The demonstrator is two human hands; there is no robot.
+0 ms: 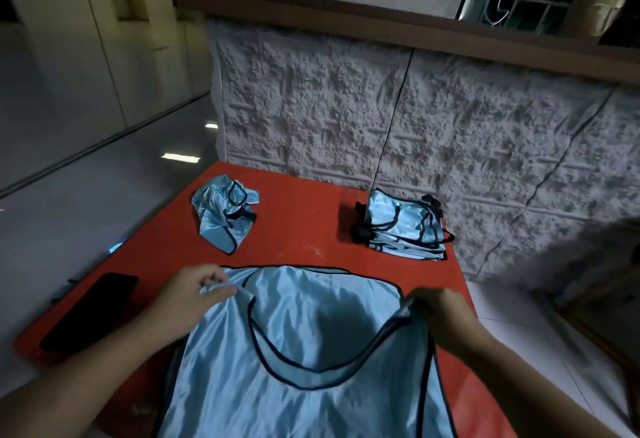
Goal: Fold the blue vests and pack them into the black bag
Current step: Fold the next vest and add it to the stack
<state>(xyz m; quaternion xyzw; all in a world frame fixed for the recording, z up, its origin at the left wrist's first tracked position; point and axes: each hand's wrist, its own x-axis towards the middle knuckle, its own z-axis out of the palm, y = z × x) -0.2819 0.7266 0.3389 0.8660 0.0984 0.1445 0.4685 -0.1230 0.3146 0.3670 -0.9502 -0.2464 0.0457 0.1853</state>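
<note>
The left hand (194, 294) and right hand (438, 313) are each pinching a shoulder strap of the blue vest (304, 344), whose length is running toward the near table edge.

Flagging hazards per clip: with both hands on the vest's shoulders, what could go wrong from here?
1. The vest hangs over the near edge of the red table; if the left hand or right hand loosens its grip, the shiny fabric may slide off.
2. The dark phone lies near the left edge; a sweeping forearm could knock it off.
</note>
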